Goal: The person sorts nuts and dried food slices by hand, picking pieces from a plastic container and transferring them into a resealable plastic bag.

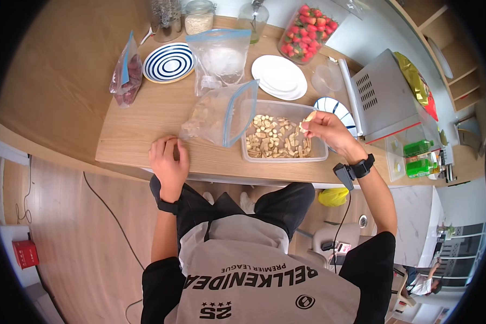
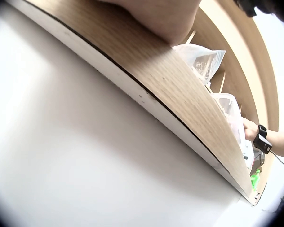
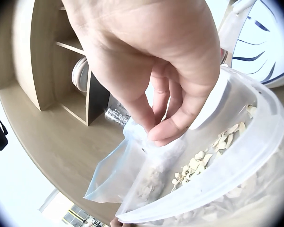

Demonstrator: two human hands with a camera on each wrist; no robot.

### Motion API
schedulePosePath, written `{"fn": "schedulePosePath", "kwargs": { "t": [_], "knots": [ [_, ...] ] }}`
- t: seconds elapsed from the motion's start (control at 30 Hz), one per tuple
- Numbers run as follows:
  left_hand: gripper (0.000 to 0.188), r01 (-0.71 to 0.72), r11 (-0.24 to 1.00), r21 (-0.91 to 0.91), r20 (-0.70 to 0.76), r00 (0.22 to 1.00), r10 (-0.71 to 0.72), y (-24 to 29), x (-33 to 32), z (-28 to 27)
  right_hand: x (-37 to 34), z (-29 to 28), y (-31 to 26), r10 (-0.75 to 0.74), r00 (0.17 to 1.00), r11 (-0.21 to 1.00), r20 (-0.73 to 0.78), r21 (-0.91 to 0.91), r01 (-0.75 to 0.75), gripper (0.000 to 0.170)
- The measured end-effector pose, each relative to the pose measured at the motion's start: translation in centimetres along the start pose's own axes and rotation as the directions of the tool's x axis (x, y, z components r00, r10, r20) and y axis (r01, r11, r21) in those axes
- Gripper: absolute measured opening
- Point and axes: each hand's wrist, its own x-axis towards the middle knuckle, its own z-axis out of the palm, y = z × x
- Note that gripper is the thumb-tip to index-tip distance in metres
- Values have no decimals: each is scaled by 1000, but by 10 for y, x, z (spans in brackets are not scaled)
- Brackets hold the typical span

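A clear plastic tub (image 1: 325, 157) on the wooden table holds many pale, thin dried slices (image 1: 275, 141). Over its right side my right hand (image 1: 333, 134) pinches a pale dried slice (image 1: 310, 116) between thumb and fingers; in the right wrist view the fingers hide it. Left of the tub lies a zip bag (image 1: 206, 115) with a blue seal and some pale pieces inside, its mouth against the tub's edge. My left hand (image 1: 169, 163) rests at the table's front edge, fingers loosely bent, holding nothing. In the left wrist view only part of that hand (image 2: 163, 19) shows.
Behind stand another zip bag (image 1: 220, 59), a blue-ringed plate (image 1: 169, 62), stacked white plates (image 1: 279, 77) and a strawberry container (image 1: 308, 33). A bag of dark reddish pieces (image 1: 126, 81) is at left. Right of the tub are a striped plate (image 1: 337, 112) and a grey appliance (image 1: 384, 97).
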Motion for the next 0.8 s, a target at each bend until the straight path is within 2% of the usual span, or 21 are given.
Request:
{"fn": "schedulePosePath", "kwargs": {
  "t": [0.27, 0.37, 0.53, 0.8],
  "knots": [
    [6, 4, 1000, 1, 4, 1000, -4, -2, 0, 1, 16, 49, -68, -101, 995, 995, 8, 9, 101, 10],
    [5, 6, 1000, -10, -1, 1000, -6, 1, 3, -2, 34, 71, -86, -178, 975, 981, 131, -50, 186, 12],
    [5, 16, 999, -33, -5, 1000, -16, 2, 3, -5, 53, 95, -90, -163, 970, 984, 178, -41, 173, 12],
    [5, 17, 999, -34, -11, 1000, -17, 2, 3, -4, 55, 90, -86, -145, 983, 986, 114, -70, 154, 13]
  ]
}}
